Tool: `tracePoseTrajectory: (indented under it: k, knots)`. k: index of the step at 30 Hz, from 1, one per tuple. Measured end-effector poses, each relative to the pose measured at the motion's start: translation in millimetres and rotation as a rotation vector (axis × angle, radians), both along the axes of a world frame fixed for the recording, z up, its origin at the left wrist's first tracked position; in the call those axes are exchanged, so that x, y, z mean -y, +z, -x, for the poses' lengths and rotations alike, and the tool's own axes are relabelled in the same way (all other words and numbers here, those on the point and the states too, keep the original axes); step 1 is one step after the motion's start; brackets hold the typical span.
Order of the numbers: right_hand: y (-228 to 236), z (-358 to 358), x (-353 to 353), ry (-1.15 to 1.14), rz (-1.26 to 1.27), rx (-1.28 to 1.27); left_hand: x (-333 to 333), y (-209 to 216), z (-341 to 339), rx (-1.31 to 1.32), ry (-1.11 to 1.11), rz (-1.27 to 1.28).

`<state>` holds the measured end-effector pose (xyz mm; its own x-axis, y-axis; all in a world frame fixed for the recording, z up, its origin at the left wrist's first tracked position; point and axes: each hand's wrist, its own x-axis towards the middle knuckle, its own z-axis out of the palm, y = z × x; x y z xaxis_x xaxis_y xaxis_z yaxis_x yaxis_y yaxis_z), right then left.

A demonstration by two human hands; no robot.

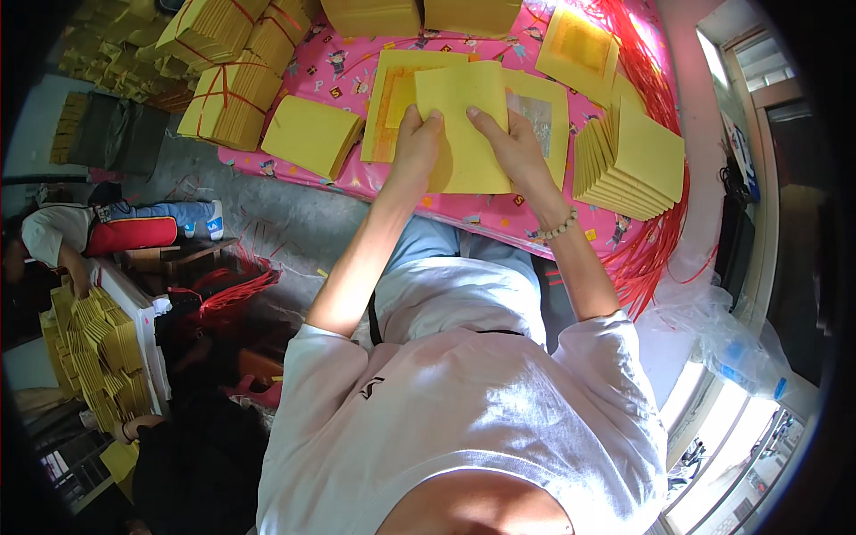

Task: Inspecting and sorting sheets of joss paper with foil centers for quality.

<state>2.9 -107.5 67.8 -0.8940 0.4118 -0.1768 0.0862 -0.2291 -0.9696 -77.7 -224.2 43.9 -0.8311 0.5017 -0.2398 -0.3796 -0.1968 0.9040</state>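
My left hand (417, 152) and my right hand (517, 147) grip a folded piece of plain yellow paper (462, 98) from its two sides, both thumbs on top. Their other fingers are hidden beneath it. Under the held paper lie an open yellow sheet with an orange printed square (379, 116) and a sheet with a silvery patch (538, 111). To the left of my hands sits a low pile of folded yellow paper (308, 134). On the right a fanned stack of folded yellow paper (633, 160) leans near the table's edge.
Bundles tied with red string (232, 102) stand at the left of the pink patterned table cover (348, 76). Loose red strings (646, 259) hang over the right edge. At the left, a person in a white shirt (58, 236) reaches toward another table with yellow stacks (102, 343).
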Motion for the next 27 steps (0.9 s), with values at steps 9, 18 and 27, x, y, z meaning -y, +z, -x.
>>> tracePoseTrajectory:
  k: [9,18,27]
  knots:
    - [4,-16,5,-0.004,0.013,-0.107,7,8,-26,-0.314,0.081,-0.071]
    - [14,-28,4,-0.045,0.014,-0.155,15,19,-40,-0.421,0.093,-0.093]
    - [13,-23,0,-0.099,-0.028,-0.225,24,23,-45,-0.376,0.035,-0.052]
